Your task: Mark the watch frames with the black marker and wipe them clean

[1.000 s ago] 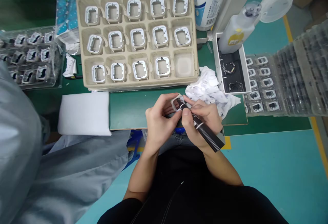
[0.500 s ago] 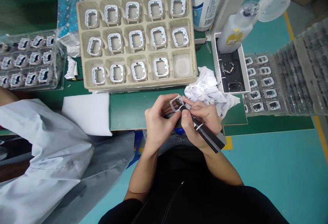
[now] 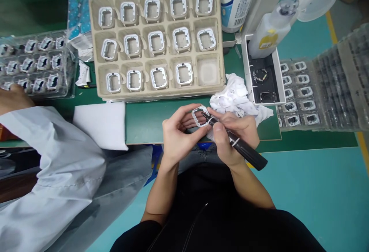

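My left hand (image 3: 177, 136) pinches a small silver square frame (image 3: 199, 116) just above the near edge of the green mat (image 3: 144, 121). My right hand (image 3: 233, 138) grips a black pen-like tool (image 3: 240, 148), its tip resting on the frame's right side. Both hands are closed. Behind them a beige pulp tray (image 3: 157, 36) holds several identical frames in pockets; its bottom-right pocket (image 3: 208, 71) is empty.
A crumpled white cloth (image 3: 235, 98) lies beside my right hand. A white box with a black insert (image 3: 263, 75) and a squeeze bottle (image 3: 271, 25) stand to the right. Clear blister trays (image 3: 34, 63) (image 3: 323, 86) flank the bench. A co-worker's grey sleeve (image 3: 52, 156) covers part of a white foam pad (image 3: 103, 123).
The tool has tilted flatter and its tip shifted onto the frame's right edge. The co-worker's sleeve swung from the far left to lie across the lower left, a hand reaching the left blister tray.
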`<state>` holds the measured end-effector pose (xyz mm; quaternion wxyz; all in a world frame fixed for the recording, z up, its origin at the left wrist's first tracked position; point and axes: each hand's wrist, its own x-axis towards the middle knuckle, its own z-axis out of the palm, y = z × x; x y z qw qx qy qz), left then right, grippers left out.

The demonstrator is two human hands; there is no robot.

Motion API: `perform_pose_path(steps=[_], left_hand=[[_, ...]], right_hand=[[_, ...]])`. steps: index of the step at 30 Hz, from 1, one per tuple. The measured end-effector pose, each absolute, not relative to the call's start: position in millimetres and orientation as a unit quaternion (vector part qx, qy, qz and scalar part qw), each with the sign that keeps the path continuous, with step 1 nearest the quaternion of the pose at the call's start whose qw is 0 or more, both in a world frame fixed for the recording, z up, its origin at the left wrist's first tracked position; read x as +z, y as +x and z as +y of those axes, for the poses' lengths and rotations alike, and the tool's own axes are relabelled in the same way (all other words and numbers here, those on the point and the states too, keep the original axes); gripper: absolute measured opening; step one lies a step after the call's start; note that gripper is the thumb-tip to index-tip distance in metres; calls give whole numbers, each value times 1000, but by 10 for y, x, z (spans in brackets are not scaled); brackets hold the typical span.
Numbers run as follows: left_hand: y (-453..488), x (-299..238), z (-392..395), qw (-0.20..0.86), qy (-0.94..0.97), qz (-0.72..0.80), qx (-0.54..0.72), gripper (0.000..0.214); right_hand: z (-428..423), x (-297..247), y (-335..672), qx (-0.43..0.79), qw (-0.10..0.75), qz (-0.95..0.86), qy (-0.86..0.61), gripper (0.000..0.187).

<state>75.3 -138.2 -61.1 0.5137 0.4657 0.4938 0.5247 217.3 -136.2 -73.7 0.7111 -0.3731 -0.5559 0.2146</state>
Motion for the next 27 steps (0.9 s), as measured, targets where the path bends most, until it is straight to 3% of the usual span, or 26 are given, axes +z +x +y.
perform_pose_path(steps=[22,27], left_hand=[[739,-689,-1401,487,495,498,519,60],[767,-729,-1440,439,526,518,512,62]], right_hand=[[-1398,-761,2190,218,701,-569,-372,15],[-1392,-763,2194,221,690,-570,-387,16]])
